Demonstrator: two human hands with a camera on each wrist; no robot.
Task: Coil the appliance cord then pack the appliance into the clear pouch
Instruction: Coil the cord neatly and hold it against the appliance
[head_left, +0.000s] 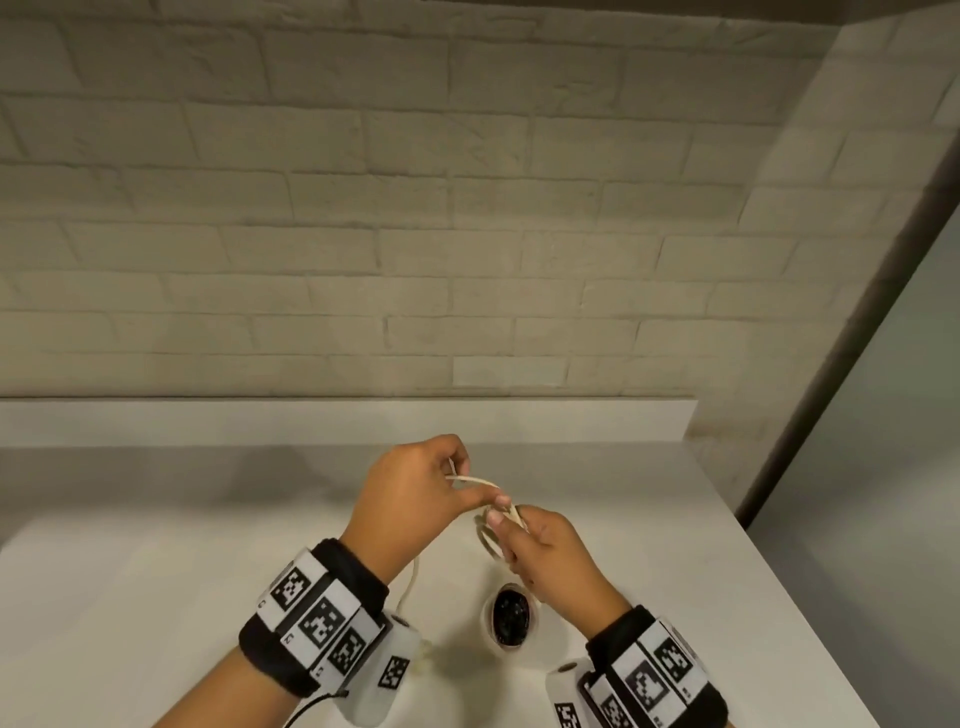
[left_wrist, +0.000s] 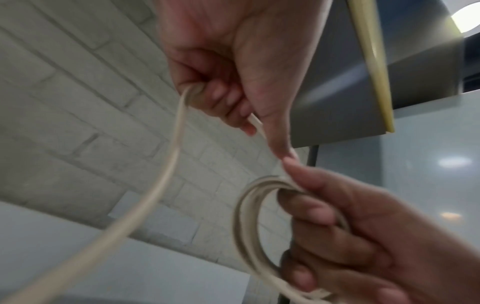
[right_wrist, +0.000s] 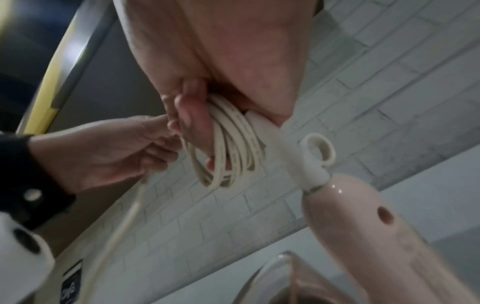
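Head view: above the white table (head_left: 156, 597), the left hand (head_left: 410, 493) pinches the thin cream cord (head_left: 475, 480).
Left wrist view: the cord looks limp, best pinched at the loops.
Right wrist view: the right hand (right_wrist: 207, 72) clasps the coils beside the glossy pink appliance (right_wrist: 363, 216).

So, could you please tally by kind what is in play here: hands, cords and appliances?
Hands: 2, left hand and right hand
Cords: 1, cord
Appliances: 1, appliance
Total: 4
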